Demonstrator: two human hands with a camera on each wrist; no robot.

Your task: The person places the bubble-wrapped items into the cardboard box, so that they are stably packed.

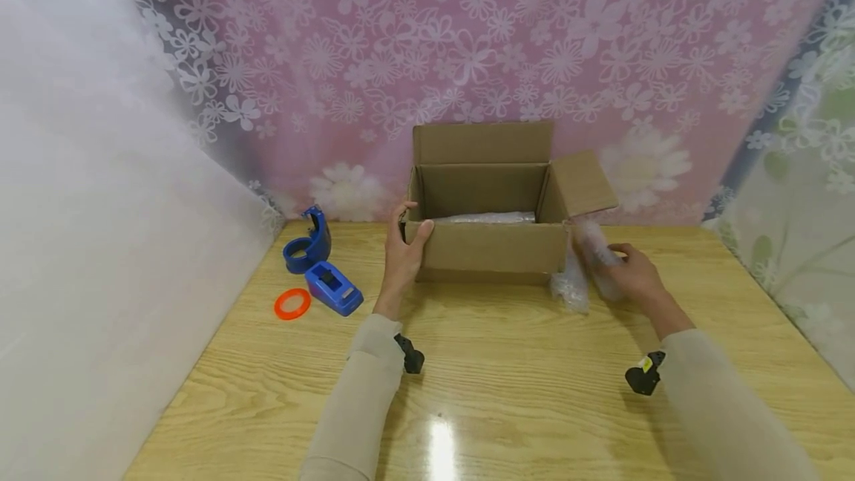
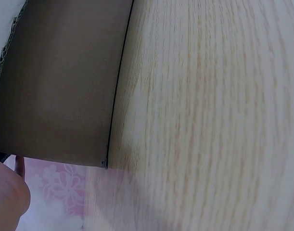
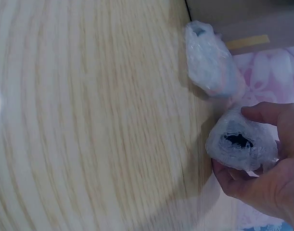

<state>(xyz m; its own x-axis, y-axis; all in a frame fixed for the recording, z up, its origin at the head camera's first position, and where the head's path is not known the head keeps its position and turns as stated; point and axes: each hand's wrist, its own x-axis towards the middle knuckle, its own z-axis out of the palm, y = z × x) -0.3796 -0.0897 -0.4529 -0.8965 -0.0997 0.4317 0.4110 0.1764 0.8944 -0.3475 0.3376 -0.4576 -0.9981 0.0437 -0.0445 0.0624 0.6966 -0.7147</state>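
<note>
1. The bubble-wrapped roll (image 3: 242, 144) is at the right of the cardboard box (image 1: 494, 249), with one end turned toward the right wrist camera; a dark opening shows in that end. Whether its underside meets the counter (image 1: 508, 399) cannot be told.
2. The right hand (image 1: 637, 275) grasps this roll, thumb on one side and fingers curled round the other.
3. A second wrapped bundle (image 3: 211, 60) lies on the counter between the roll and the box, just beside the box's front right corner.
4. The box stands on the counter with its top open. Its back flap (image 1: 482, 143) is raised near the curtain, and its right flap (image 1: 582, 182) is spread outward.
5. Inside the box, more bubble wrap (image 1: 490, 218) shows above the front wall; what it covers is hidden.
6. The left hand (image 1: 402, 258) grips the box at its front left corner, thumb over the front wall and fingers at the left side.
7. Well to the left on the counter are a blue tape dispenser (image 1: 344, 297), a blue curved holder (image 1: 320, 240) just behind it, and an orange ring (image 1: 292, 304) near both.
8. Behind everything hangs a pink floral curtain (image 1: 467, 43).
</note>
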